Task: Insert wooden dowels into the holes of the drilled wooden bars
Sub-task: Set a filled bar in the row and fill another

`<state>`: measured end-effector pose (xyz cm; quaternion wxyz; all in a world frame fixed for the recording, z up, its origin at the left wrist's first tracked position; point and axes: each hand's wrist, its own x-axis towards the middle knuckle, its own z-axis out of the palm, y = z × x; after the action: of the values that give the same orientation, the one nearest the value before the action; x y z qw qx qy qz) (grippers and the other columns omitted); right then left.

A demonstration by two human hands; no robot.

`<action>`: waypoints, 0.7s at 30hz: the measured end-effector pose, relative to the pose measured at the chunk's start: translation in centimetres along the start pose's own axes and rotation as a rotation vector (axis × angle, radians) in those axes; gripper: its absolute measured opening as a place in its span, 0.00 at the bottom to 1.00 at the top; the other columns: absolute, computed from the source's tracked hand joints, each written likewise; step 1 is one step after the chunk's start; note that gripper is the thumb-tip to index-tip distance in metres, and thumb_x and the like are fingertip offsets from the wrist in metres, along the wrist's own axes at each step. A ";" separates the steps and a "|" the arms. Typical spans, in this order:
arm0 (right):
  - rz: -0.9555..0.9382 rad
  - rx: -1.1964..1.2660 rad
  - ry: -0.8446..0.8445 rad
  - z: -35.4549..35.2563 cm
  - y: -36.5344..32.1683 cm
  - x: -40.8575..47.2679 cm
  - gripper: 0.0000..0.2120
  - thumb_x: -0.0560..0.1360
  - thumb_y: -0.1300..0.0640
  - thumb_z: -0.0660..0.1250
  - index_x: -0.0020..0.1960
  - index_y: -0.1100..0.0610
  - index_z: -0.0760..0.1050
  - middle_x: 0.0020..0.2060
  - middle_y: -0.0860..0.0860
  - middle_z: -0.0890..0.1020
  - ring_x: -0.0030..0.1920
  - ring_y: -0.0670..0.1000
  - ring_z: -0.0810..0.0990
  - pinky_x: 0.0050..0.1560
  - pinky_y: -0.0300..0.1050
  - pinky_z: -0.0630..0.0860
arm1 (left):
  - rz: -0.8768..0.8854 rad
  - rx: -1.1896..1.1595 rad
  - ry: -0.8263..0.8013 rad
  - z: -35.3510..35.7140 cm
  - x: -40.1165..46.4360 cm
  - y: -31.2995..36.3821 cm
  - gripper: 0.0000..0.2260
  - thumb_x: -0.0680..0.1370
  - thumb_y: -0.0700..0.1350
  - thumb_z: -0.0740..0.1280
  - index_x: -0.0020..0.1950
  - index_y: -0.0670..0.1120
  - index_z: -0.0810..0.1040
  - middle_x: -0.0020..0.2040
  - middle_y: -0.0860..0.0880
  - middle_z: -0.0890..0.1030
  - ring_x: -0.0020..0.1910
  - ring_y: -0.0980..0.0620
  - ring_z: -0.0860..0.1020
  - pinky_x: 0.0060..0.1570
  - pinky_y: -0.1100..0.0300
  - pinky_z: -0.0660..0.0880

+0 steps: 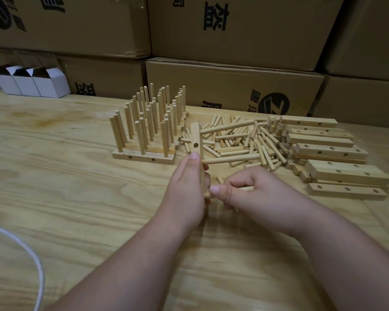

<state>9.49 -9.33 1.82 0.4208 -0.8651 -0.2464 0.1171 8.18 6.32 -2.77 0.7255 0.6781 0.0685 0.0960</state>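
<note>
My left hand [185,189] grips a drilled wooden bar [195,140] that points away from me over the table. Two long dowels [230,158] stick out of the bar to the right, one near its far end and one by my thumb. My right hand [249,189] pinches another dowel [247,188] and holds its tip against the bar's near end, where a dowel tip shows at the left. A loose pile of dowels [245,140] lies behind my hands. Several finished bars with upright dowels [148,122] stand to the left of the pile.
Empty drilled bars [330,151] are stacked at the right. Cardboard boxes [234,84] wall off the back of the wooden table [76,198]. Small white cartons [32,83] sit at the far left, and a white cable [35,257] loops at the lower left.
</note>
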 end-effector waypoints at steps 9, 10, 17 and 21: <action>0.178 0.368 0.128 -3.8 0.6 -0.1 0.14 0.62 0.48 0.80 0.40 0.56 0.84 0.27 0.51 0.78 0.25 0.46 0.72 0.23 0.38 0.68 | -0.028 -0.125 -0.162 0.1 0.2 0.6 0.08 0.83 0.53 0.64 0.52 0.52 0.79 0.39 0.48 0.85 0.34 0.49 0.84 0.29 0.55 0.79; 0.171 0.449 0.173 -3.9 0.7 -0.1 0.15 0.61 0.48 0.80 0.42 0.56 0.84 0.29 0.51 0.79 0.26 0.47 0.73 0.24 0.38 0.69 | -0.040 -0.161 -0.160 0.0 0.4 0.6 0.07 0.84 0.50 0.64 0.54 0.49 0.79 0.42 0.47 0.86 0.37 0.47 0.85 0.32 0.54 0.81; 0.115 0.341 0.367 -1.8 1.0 0.7 0.19 0.59 0.41 0.79 0.47 0.48 0.84 0.41 0.48 0.87 0.37 0.44 0.84 0.32 0.34 0.75 | -0.051 -0.375 -0.147 -0.5 0.8 0.7 0.09 0.84 0.45 0.64 0.61 0.42 0.75 0.54 0.44 0.87 0.51 0.41 0.86 0.43 0.52 0.84; 0.061 0.265 0.392 -0.5 1.2 1.0 0.08 0.67 0.51 0.81 0.44 0.47 0.84 0.39 0.46 0.87 0.39 0.43 0.85 0.38 0.39 0.78 | -0.030 -0.387 -0.142 -0.5 0.9 0.3 0.08 0.84 0.44 0.64 0.59 0.41 0.75 0.55 0.43 0.86 0.52 0.41 0.86 0.47 0.49 0.84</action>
<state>10.95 -9.74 1.19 0.5669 -0.8155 -0.1161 -0.0090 8.94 7.07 -2.49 0.8465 0.5300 0.0077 0.0487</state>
